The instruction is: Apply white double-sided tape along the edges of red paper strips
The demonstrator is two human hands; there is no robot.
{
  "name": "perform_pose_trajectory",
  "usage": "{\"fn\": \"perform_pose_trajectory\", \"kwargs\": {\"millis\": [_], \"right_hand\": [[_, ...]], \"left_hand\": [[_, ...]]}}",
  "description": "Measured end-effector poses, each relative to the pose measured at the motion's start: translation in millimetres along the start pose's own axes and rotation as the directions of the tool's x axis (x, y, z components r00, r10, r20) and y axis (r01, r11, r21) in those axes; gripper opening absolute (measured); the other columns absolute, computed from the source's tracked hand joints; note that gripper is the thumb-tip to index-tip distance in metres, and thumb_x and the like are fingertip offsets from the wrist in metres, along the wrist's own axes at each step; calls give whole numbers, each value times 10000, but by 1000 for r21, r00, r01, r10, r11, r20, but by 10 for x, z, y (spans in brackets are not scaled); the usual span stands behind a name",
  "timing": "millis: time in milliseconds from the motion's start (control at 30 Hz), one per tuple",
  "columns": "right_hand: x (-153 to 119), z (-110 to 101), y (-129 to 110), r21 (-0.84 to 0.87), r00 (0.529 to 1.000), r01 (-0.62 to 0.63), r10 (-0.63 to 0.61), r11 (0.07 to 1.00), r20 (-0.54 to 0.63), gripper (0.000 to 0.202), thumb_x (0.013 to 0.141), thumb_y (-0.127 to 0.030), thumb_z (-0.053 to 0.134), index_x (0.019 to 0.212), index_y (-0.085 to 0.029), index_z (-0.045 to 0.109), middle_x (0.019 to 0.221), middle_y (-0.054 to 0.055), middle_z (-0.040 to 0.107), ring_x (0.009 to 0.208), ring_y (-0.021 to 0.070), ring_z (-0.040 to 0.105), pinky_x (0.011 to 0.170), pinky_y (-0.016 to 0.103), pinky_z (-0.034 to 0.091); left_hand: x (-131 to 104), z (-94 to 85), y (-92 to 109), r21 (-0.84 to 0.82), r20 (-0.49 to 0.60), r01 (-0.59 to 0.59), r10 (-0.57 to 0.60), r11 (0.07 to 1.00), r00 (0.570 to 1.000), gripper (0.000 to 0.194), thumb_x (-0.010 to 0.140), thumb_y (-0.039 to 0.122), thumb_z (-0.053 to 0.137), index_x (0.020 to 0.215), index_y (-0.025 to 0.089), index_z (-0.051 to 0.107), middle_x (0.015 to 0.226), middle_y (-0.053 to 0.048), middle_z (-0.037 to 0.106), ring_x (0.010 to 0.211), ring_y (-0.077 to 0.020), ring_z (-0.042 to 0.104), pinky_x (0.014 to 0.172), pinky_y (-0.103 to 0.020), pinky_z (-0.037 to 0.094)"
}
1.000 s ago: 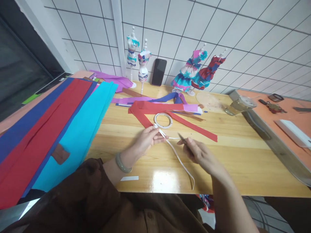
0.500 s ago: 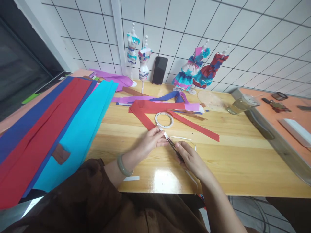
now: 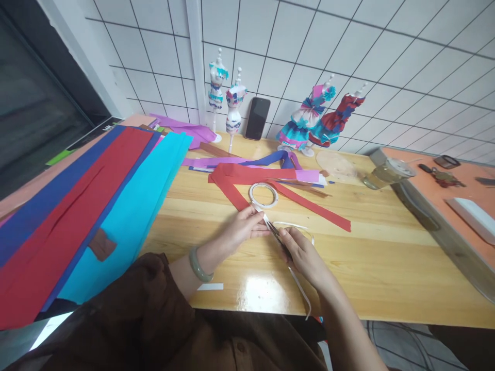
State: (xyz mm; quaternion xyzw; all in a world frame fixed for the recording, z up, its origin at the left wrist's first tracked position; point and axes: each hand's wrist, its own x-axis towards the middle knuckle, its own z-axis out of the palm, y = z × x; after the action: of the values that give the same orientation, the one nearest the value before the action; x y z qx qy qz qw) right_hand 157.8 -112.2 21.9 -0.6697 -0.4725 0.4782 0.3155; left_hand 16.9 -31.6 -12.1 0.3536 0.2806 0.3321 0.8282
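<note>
Clock centred on the scissors [image 3: 275, 233], 12 = toward the wall [image 3: 294, 31]. Left hand [image 3: 247, 225]: thumb and fingers pinched on a white strip [image 3: 260, 211], its end poking out toward 11, right by the tape roll [image 3: 250, 196]; can't tell if strip and roll touch. Right hand [image 3: 303, 251]: fingers closed round the scissors, blades aimed at 11 and reaching the strip by the left fingertips. Can't tell whether blades are through the strip. Thin white band [image 3: 300, 289] comes out under the right hand, runs to 5, ends by the table [image 3: 379, 278] edge. Another thin white piece [image 3: 292, 224] curves behind the right hand at 1.

Tape roll flat at about 12, just past the left hand. Red paper [image 3: 257, 174] beyond it, one leg angling down to the left hand; red strip [image 3: 317, 207] at 2. White scrap [image 3: 213, 286] at 8, partly behind the forearm with the bangle [image 3: 198, 265]. Cyan sheet [image 3: 135, 206] between 9 and 10, brown scrap [image 3: 102, 244] on it at 9; red sheet [image 3: 83, 206] left of cyan. Phone [image 3: 258, 118] leaning on wall, about 12. Mini mannequins [image 3: 234, 100] at 11; dressed ones [image 3: 303, 121] toward 1. Cup [image 3: 386, 174] at 2.
</note>
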Motion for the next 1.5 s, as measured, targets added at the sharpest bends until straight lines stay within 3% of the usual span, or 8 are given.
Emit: {"fn": "perform_pose_trajectory", "kwargs": {"millis": [767,1100,1367,1500], "right_hand": [[83,28,66,-33,997,73,-74,997,-12,356,826,-556,375,785,-207,433,512,-48,432,435,110,400,441,238,324],[115,58,-21,16,998,50,-50,999,22,360,818,-572,369,759,-217,386,468,-61,457,324,83,345,326,210,262],[115,70,-27,22,998,63,-63,998,0,343,823,-555,381,754,-219,371,467,-68,442,341,81,342,340,204,260],[122,66,-22,28,998,59,-59,998,-1,346,823,-557,376,751,-219,362,462,-70,433,336,79,338,335,201,252]], "left_hand": [[6,-26,-13,-22,23,28,-27,999,999,199,787,289,559,926,164,489,896,-91,651,791,-176,640,821,-392,471],[-21,26,26,-111,48,106,-102,988,994,126,770,223,552,818,169,449,812,-66,645,774,-166,637,819,-389,455],[-25,-22,44,-218,159,160,-127,963,979,103,777,229,497,848,155,490,800,-84,649,813,-177,628,864,-389,421],[1,-42,50,-250,201,231,-183,940,962,265,823,341,388,824,115,526,785,-129,648,812,-200,627,870,-392,413]]}}
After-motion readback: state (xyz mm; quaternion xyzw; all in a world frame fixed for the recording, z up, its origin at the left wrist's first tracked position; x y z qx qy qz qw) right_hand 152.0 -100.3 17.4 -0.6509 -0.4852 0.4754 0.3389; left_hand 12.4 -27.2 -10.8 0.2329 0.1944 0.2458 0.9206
